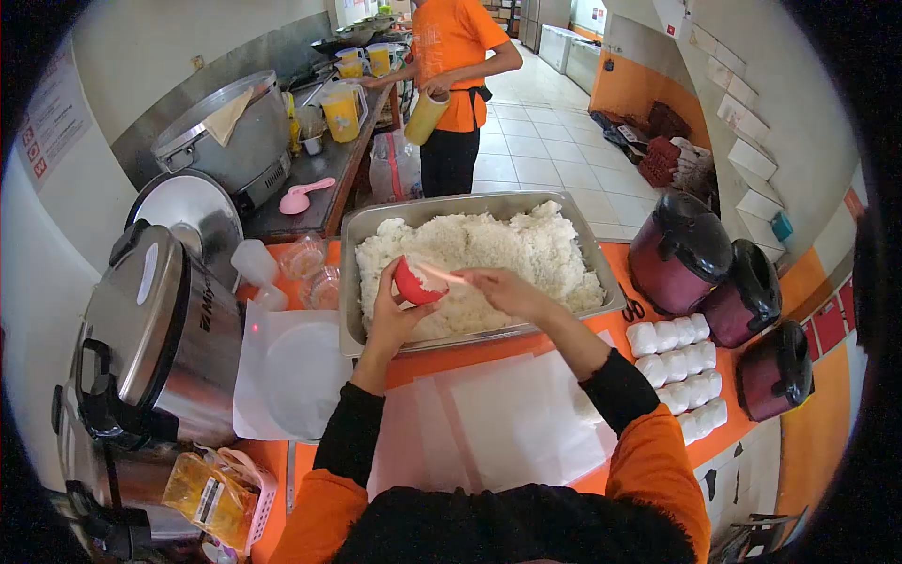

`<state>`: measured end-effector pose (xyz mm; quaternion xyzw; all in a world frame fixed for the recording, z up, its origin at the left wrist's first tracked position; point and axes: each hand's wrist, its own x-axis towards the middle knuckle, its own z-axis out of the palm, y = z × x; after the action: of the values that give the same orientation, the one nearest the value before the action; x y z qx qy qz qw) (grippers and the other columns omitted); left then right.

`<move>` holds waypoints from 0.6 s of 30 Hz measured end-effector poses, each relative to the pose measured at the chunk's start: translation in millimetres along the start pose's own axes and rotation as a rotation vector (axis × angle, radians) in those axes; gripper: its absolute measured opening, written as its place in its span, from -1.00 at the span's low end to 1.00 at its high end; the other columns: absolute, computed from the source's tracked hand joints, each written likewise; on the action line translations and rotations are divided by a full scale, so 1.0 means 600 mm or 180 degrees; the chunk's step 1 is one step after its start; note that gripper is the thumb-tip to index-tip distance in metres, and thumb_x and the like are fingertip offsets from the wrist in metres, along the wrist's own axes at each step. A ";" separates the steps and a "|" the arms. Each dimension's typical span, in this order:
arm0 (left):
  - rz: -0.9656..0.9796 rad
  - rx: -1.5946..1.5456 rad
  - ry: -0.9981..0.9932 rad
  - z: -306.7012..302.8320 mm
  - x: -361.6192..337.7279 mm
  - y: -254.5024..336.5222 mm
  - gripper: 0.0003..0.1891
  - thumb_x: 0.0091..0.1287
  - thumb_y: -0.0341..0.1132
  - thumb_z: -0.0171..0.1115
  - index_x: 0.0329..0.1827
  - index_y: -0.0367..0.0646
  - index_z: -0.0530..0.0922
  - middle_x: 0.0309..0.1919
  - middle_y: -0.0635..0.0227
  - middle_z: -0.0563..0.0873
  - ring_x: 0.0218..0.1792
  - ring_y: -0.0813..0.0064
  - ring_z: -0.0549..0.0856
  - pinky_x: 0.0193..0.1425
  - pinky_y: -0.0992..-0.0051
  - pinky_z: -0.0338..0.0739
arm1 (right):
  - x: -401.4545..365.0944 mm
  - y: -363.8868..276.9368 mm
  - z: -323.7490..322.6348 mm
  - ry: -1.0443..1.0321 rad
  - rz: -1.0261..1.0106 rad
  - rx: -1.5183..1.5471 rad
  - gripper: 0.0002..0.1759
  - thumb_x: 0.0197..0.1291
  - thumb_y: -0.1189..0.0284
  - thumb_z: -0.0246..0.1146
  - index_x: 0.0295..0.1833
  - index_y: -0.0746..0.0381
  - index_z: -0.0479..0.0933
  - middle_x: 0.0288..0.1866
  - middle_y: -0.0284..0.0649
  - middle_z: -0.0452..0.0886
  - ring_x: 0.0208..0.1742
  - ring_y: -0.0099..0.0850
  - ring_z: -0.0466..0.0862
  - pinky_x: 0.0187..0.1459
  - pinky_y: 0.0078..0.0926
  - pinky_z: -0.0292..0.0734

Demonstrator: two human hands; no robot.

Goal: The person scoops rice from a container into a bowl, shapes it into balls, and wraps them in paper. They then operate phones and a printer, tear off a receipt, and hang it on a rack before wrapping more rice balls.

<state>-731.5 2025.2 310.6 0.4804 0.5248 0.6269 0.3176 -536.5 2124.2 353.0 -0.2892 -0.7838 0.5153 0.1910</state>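
My left hand (393, 315) is wrapped round a red bowl (413, 285), tilted above the near left part of a large metal tray (470, 339) of white rice (498, 242). Some rice shows inside the bowl. In my right hand (507, 291) is the handle of a pale pink paddle (440, 274), its blade at the bowl's opening. Translucent sheets (498, 414) lie on the orange table in front of the tray. Several white wrapped bundles (678, 362) sit in rows to the right.
A co-worker (456, 66) stands beyond the tray, holding a yellowish container (427, 117). Dark red cookers (681, 254) line the right side. Large metal cookers (160, 329), clear plastic containers (305, 256) and a pink basket (262, 508) are at left. Scissors (633, 306) lie beside the tray.
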 end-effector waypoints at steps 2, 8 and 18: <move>-0.0013 -0.0149 -0.0058 0.000 0.001 0.006 0.02 -0.12 -0.66 0.51 0.44 -0.08 0.13 0.31 0.22 0.35 0.16 0.30 0.57 0.10 0.39 0.66 | -0.004 -0.037 -0.036 -0.0089 0.0877 0.0423 -0.55 0.46 0.08 -0.03 0.29 0.03 0.49 -0.53 -0.47 0.42 -0.56 -0.63 0.33 -0.55 -0.61 0.28; -0.0018 -0.0221 -0.0184 -0.003 -0.005 0.009 0.01 -0.11 -0.66 0.51 0.43 -0.07 0.12 0.31 0.21 0.35 0.16 0.28 0.56 0.09 0.36 0.67 | 0.000 -0.014 0.036 0.0435 0.0676 0.0469 -0.57 0.47 0.14 -0.03 0.26 0.09 0.51 -0.55 -0.46 0.36 -0.57 -0.64 0.33 -0.55 -0.57 0.32; 0.0083 0.0047 0.0118 0.000 0.006 -0.018 -0.06 -0.09 -0.47 0.60 0.38 -0.19 0.21 0.23 0.17 0.45 0.13 0.30 0.59 0.01 0.46 0.67 | -0.026 -0.045 0.011 0.0399 0.0550 0.0236 -0.52 0.47 0.11 -0.04 0.29 0.17 0.46 0.18 -0.09 0.59 0.23 -0.35 0.53 0.25 -0.40 0.35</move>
<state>-733.6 2031.2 301.0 0.4778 0.5290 0.6359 0.2960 -535.7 2101.3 375.0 -0.3800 -0.7229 0.5394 0.2050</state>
